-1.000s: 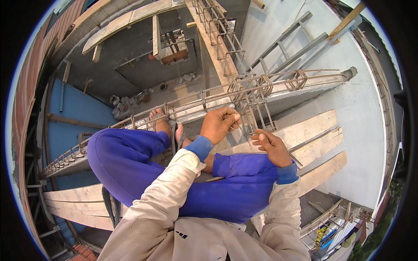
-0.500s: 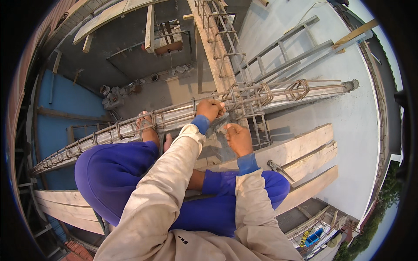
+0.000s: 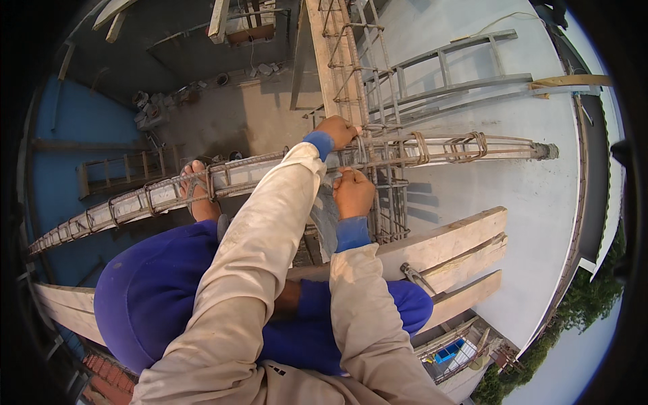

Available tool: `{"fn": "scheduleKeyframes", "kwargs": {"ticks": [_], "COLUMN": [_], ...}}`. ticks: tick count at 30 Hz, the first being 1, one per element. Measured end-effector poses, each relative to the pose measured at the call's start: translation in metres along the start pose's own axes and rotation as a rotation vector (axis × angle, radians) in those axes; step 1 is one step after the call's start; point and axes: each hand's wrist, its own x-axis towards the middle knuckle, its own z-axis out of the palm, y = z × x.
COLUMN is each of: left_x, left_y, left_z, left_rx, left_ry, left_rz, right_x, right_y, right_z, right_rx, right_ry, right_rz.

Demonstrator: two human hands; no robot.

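Just left of where two rebar cages cross, my left hand (image 3: pixel 337 131) is closed in a pinch at the bars. My right hand (image 3: pixel 354 193), also closed with fingertips pressed together, is at the near side of the same cage. Anything between the fingers is too small or hidden to make out. The long rebar cage (image 3: pixel 449 150) runs left to right with stirrups around its bars. A second rebar cage (image 3: pixel 378 74) comes in from the far side and passes beneath it near my hands.
My sandalled foot (image 3: pixel 194 192) rests on the long cage's left part. Pincers (image 3: pixel 416 277) lie on the wooden planks (image 3: pixel 439 246) beside my right knee. A ladder (image 3: pixel 452 88) leans by the pale wall at far right. Below lies a floor (image 3: pixel 250 118) with rubble.
My left hand has moved farther away, to the cage's far side. My right hand has come up and left, closer to the bars. The view has shifted slightly.
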Motion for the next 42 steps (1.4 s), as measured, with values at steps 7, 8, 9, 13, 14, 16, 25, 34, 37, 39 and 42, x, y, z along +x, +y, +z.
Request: {"fn": "scheduleKeyframes", "kwargs": {"ticks": [7,8,9,13,14,16,25,34,37,39,42], "left_x": [-0.001,-0.004,-0.005,-0.006,-0.005,-0.003,-0.005,-0.013,-0.030,-0.045,-0.057], "left_y": [0.002,0.003,0.003,0.000,-0.001,-0.004,-0.001,0.004,0.017,0.027,0.040], "left_z": [-0.002,-0.003,-0.004,-0.005,-0.005,-0.007,-0.010,-0.009,-0.015,-0.018,-0.016], "left_rx": [-0.040,-0.023,-0.030,-0.057,-0.065,-0.067,-0.068,-0.139,-0.097,-0.001,0.101], "left_ry": [-0.041,-0.049,0.000,0.044,0.041,0.037,-0.028,-0.010,-0.003,0.038,0.087], "left_rz": [0.029,0.022,0.024,-0.103,-0.166,-0.202,-0.096,0.068,0.038,-0.012,-0.013], "right_x": [-0.009,-0.008,-0.006,0.018,0.027,0.040,0.007,-0.001,-0.032,-0.057,-0.078], "right_y": [0.008,0.007,0.005,-0.010,-0.015,-0.022,-0.013,0.015,0.046,0.068,0.085], "right_z": [0.001,-0.003,-0.008,-0.030,-0.034,-0.038,-0.030,-0.017,-0.038,-0.054,-0.068], "right_rx": [-0.011,-0.140,-0.265,-0.670,-0.709,-0.773,-0.345,-0.316,-0.240,-0.174,-0.146], "right_ry": [0.056,0.065,0.066,0.123,0.102,0.069,0.021,-0.112,-0.147,-0.144,-0.116], "right_rz": [0.110,0.001,-0.096,-0.445,-0.445,-0.442,0.057,-0.103,-0.180,-0.119,-0.127]}}
